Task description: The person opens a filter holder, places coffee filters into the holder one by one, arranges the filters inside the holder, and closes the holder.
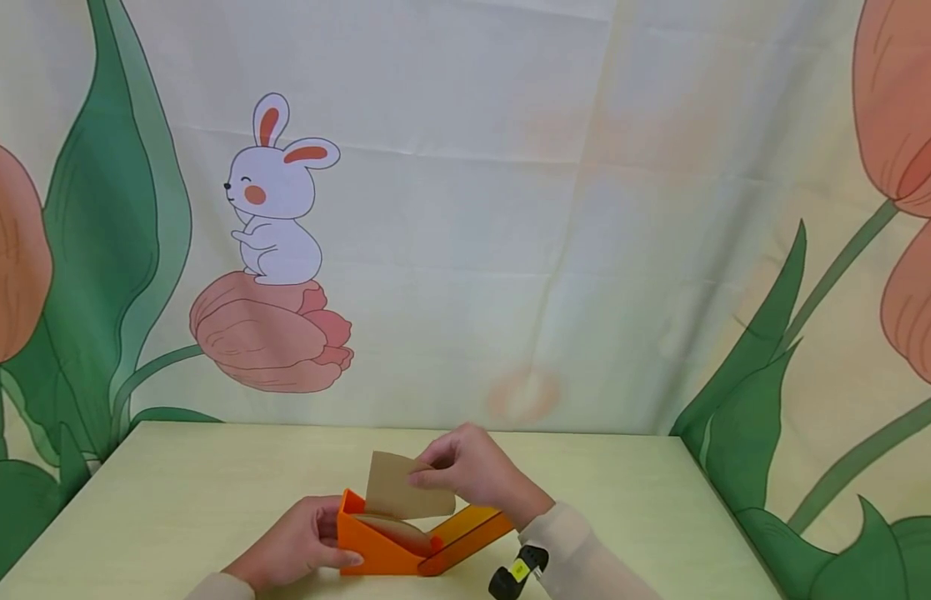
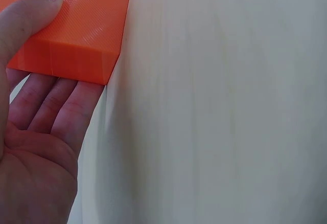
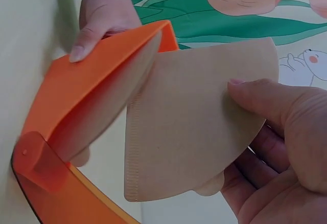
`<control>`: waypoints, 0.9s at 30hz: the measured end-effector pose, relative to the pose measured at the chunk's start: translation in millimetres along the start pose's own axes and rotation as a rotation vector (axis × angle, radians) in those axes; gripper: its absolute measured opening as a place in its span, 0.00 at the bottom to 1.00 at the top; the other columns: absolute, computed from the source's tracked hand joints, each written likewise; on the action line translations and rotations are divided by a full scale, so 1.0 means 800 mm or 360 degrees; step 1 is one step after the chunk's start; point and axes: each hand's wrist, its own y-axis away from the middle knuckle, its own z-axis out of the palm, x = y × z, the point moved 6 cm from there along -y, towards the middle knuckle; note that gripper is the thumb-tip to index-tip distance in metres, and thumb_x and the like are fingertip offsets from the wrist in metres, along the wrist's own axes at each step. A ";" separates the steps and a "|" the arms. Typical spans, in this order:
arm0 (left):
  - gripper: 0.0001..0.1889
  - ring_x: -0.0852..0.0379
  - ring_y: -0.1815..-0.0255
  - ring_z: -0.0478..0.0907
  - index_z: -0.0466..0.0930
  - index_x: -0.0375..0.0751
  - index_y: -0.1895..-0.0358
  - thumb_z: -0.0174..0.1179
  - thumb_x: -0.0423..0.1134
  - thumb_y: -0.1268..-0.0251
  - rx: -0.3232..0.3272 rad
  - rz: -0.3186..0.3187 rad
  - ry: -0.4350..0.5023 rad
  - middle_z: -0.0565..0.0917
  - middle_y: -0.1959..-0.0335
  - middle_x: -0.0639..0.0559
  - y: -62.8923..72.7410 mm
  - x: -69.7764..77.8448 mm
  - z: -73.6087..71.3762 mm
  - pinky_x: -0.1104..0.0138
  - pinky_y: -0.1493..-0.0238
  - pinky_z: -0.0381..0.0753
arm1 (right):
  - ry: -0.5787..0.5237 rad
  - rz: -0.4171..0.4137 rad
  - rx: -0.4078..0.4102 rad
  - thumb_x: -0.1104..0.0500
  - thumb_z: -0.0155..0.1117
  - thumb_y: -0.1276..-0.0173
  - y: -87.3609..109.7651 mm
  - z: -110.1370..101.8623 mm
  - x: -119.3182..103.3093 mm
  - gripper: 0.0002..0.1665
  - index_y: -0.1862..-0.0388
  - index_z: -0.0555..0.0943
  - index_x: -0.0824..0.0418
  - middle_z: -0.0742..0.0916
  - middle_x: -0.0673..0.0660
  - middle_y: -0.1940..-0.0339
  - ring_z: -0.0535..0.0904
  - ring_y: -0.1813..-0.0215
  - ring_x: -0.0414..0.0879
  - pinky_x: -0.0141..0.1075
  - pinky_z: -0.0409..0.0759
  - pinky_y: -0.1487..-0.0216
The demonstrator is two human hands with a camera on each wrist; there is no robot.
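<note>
An orange coffee filter holder (image 1: pixel 378 552) stands on the table with its hinged lid (image 1: pixel 473 543) swung down to the right. My left hand (image 1: pixel 296 540) grips the holder's left end, thumb on the near wall and fingers under the end in the left wrist view. Inside the holder sits a brown paper filter (image 3: pixel 115 98), partly hidden by the wall. Just above the opening, my right hand (image 1: pixel 476 471) pinches another coffee filter (image 3: pixel 189 116) by its curved edge, between thumb and fingers. This filter is flat and fan-shaped, with a crimped straight seam and a small tab.
The pale table (image 1: pixel 210 475) extends around the holder. Behind it hangs a cloth backdrop (image 1: pixel 450 250) printed with tulips and a rabbit. A black device with a yellow label (image 1: pixel 519 571) is at my right wrist, close beside the lid.
</note>
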 end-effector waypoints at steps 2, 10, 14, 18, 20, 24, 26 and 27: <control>0.30 0.49 0.49 0.86 0.79 0.39 0.36 0.76 0.42 0.42 0.0001 -0.0009 -0.0009 0.88 0.44 0.46 0.000 -0.001 -0.001 0.64 0.44 0.87 | 0.0000 0.0010 -0.0014 0.57 0.77 0.37 0.000 0.005 0.002 0.03 0.67 0.93 0.55 0.92 0.47 0.70 0.75 0.73 0.35 0.26 0.75 0.71; 0.30 0.49 0.49 0.86 0.79 0.39 0.36 0.76 0.41 0.42 0.0007 -0.0024 -0.0005 0.88 0.44 0.47 0.000 -0.002 0.001 0.62 0.43 0.87 | -0.0008 0.0061 -0.0026 0.58 0.78 0.37 0.003 0.018 0.005 0.03 0.67 0.93 0.56 0.92 0.50 0.70 0.73 0.74 0.37 0.26 0.72 0.73; 0.30 0.49 0.48 0.86 0.79 0.39 0.35 0.76 0.41 0.42 0.0003 -0.0009 -0.0001 0.87 0.43 0.46 0.000 -0.001 0.000 0.62 0.43 0.87 | -0.0006 0.0074 -0.0049 0.58 0.77 0.37 0.002 0.022 0.007 0.02 0.67 0.93 0.55 0.91 0.48 0.71 0.73 0.74 0.37 0.26 0.73 0.74; 0.31 0.49 0.48 0.86 0.79 0.40 0.35 0.76 0.42 0.42 0.0005 -0.0030 -0.0011 0.87 0.43 0.47 0.000 -0.001 0.000 0.62 0.42 0.86 | 0.0016 0.0080 -0.0076 0.58 0.77 0.37 0.000 0.026 0.014 0.03 0.65 0.93 0.55 0.91 0.46 0.71 0.75 0.74 0.36 0.26 0.75 0.73; 0.31 0.49 0.48 0.86 0.79 0.40 0.35 0.76 0.42 0.42 0.0002 -0.0035 -0.0013 0.87 0.43 0.47 0.000 -0.001 0.000 0.62 0.42 0.86 | 0.0017 0.0089 -0.0086 0.58 0.77 0.36 0.000 0.028 0.016 0.03 0.65 0.93 0.55 0.91 0.45 0.70 0.76 0.74 0.35 0.27 0.78 0.71; 0.31 0.48 0.48 0.86 0.79 0.40 0.35 0.76 0.42 0.42 -0.0003 -0.0027 -0.0013 0.87 0.43 0.46 0.001 -0.001 0.000 0.62 0.42 0.86 | 0.0020 0.0102 -0.0106 0.58 0.76 0.36 -0.001 0.033 0.019 0.04 0.64 0.93 0.55 0.92 0.45 0.69 0.79 0.72 0.34 0.27 0.82 0.66; 0.31 0.48 0.48 0.86 0.78 0.40 0.35 0.76 0.42 0.42 -0.0003 -0.0026 -0.0009 0.87 0.43 0.46 0.001 -0.001 0.000 0.62 0.42 0.86 | 0.0026 0.0104 -0.0115 0.58 0.76 0.36 -0.001 0.035 0.019 0.04 0.64 0.93 0.55 0.92 0.45 0.69 0.80 0.71 0.34 0.28 0.83 0.64; 0.31 0.48 0.48 0.86 0.78 0.40 0.35 0.76 0.42 0.42 -0.0003 -0.0025 -0.0009 0.87 0.42 0.46 0.001 -0.001 0.000 0.62 0.42 0.86 | 0.0030 0.0107 -0.0120 0.58 0.76 0.36 -0.001 0.036 0.019 0.04 0.64 0.93 0.55 0.92 0.44 0.69 0.80 0.71 0.34 0.28 0.83 0.64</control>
